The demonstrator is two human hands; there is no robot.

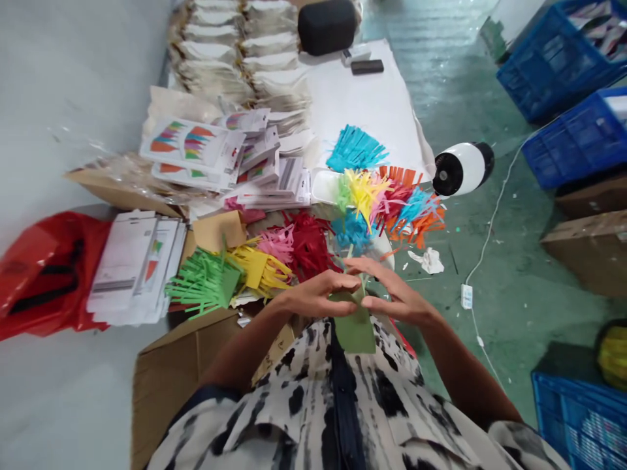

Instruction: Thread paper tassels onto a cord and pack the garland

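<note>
Both my hands meet over my lap on a green piece of paper (355,326). My left hand (321,294) pinches its upper left edge with curled fingers. My right hand (392,294) grips its upper right edge, fingers bent over it. The paper hangs down against my black-and-white patterned clothing. Just beyond my hands lie heaps of fringed paper: green (206,282), yellow (262,266), pink (277,241) and red (308,243). A mixed bunch of fringed paper (386,202) in several colours stands further right, and a turquoise fringed piece (353,149) lies on the white table (372,98).
Printed card packs (196,147) are stacked at the back left, more white packs (134,267) and a red plastic bag (44,271) at left. A cardboard box (181,365) sits by my left arm. A white fan (460,168), a cable and blue crates (558,59) stand on the green floor.
</note>
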